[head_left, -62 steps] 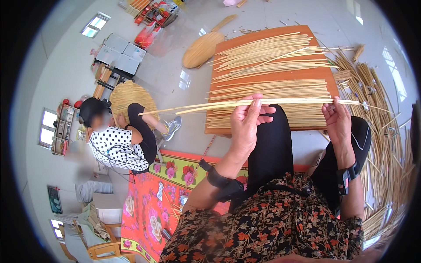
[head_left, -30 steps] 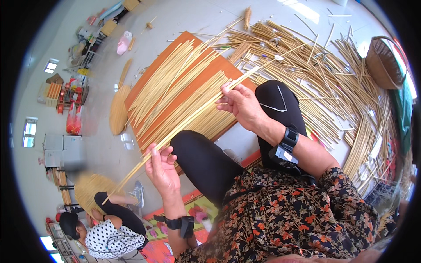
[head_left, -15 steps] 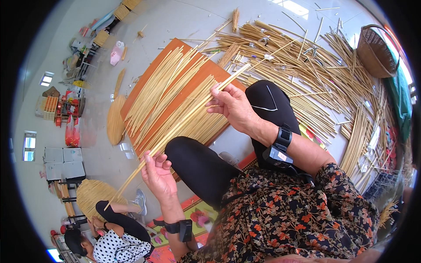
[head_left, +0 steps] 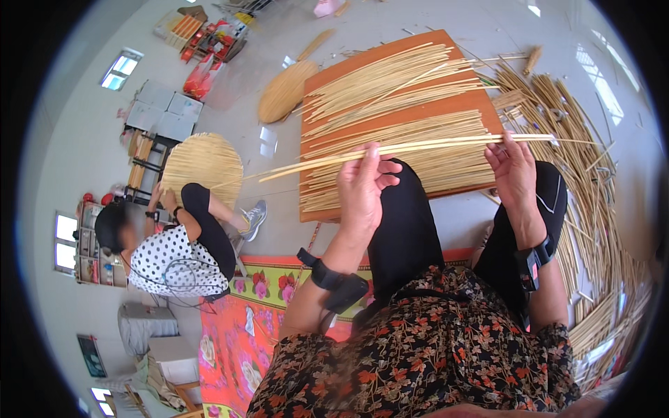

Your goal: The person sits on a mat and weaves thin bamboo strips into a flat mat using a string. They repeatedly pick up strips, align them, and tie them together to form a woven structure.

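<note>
Long pale split strips [head_left: 432, 144] lie crosswise between my hands, above my black-clad knees. My left hand [head_left: 364, 177] has its thumb on them, the other fingers curled loosely beneath. My right hand [head_left: 514, 171] pinches them near their right end. Beyond them an orange-brown board [head_left: 313, 214] bears several rows of similar strips [head_left: 380, 80].
Another person [head_left: 174, 258] crouches at left, hands on a round woven mat [head_left: 198, 160]. A large pile of sticks [head_left: 592, 230] spreads at right, oval woven pieces [head_left: 286, 90] lie behind. A red floral mat [head_left: 226, 355] lies below; boxes [head_left: 167, 108] stand along the left wall.
The view has swung since half a second ago, so board and strips now appear nearly level instead of slanting up to the right. Both hands still hold the strips.
</note>
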A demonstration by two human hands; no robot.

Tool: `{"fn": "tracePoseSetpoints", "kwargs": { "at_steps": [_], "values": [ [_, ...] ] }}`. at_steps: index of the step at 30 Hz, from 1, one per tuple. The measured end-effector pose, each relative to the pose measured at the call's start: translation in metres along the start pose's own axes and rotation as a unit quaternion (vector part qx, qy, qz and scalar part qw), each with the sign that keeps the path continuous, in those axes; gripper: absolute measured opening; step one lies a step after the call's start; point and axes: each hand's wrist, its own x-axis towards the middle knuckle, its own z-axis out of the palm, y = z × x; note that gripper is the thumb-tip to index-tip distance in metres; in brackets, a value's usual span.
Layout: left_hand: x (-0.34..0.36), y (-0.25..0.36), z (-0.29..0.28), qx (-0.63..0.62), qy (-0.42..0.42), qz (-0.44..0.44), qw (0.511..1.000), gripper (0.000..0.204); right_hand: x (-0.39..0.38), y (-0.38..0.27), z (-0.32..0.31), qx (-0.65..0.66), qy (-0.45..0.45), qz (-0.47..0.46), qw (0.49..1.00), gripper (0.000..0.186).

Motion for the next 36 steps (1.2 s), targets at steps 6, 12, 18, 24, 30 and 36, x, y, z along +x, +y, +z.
{"fn": "tracePoseSetpoints", "kwargs": {
  "at_steps": [6,12,18,24,30,36],
  "values": [
    [0.002,-0.005,0.0,-0.006,0.012,-0.01,1.0,0.02,0.006,0.001,-0.01,-0.022,0.008,0.009,1.0,0.016],
    [0.004,-0.009,0.001,-0.007,0.013,-0.008,1.0,0.021,0.007,0.0,-0.011,-0.03,0.013,0.008,0.999,0.015],
    [0.007,-0.01,-0.003,-0.024,-0.02,-0.038,0.999,0.023,0.003,-0.001,-0.002,-0.011,-0.012,-0.028,0.999,0.016],
    [-0.016,-0.004,0.021,0.276,-0.137,0.029,0.951,0.016,-0.007,-0.002,0.014,-0.028,0.03,-0.063,0.997,0.015],
    [0.027,-0.003,0.059,0.54,-0.163,0.462,0.685,0.033,-0.016,-0.005,0.021,-0.05,0.014,-0.015,0.999,0.017],
    [0.059,-0.023,0.065,0.542,-0.248,0.436,0.674,0.036,-0.021,-0.005,0.029,-0.049,0.026,-0.011,0.998,0.015]
  ]
}}
